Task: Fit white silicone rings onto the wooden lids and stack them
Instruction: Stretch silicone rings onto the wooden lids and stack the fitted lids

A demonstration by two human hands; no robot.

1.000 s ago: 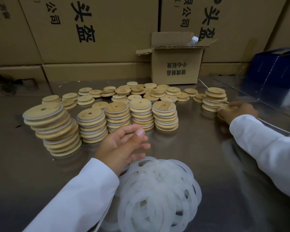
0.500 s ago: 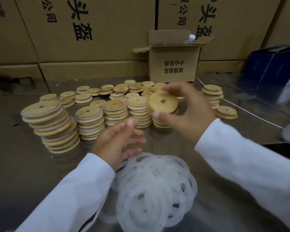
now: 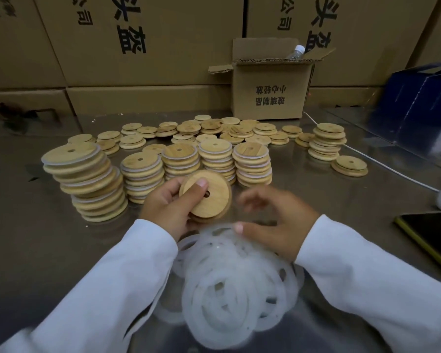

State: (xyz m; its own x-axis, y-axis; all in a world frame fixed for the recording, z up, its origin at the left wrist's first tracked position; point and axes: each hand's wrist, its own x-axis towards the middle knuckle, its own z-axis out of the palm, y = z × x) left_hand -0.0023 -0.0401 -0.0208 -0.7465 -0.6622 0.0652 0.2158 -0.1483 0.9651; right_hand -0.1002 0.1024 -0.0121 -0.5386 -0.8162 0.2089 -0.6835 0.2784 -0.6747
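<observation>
My left hand point(image 3: 168, 210) grips a round wooden lid point(image 3: 209, 197) with a centre hole, thumb pressed on its face, just above the table. My right hand point(image 3: 278, 222) hovers beside it with fingers spread and blurred, its thumb touching the top of the pile of white silicone rings point(image 3: 234, 289) near the front edge. Behind the hands stand several stacks of lids fitted with rings point(image 3: 141, 171), the tallest leaning at the left point(image 3: 84, 179). Loose bare lids point(image 3: 214, 131) lie scattered further back.
A short stack of bare lids point(image 3: 326, 141) and a pair of lids point(image 3: 349, 165) sit at the right. An open carton point(image 3: 270, 87) stands at the back, a blue box point(image 3: 418, 108) and white cable point(image 3: 382, 161) to the right, a phone point(image 3: 433, 233) near right.
My right hand brought a lid from the right-hand stack to the middle and passed it to my left hand. The right hand then dropped onto the ring pile.
</observation>
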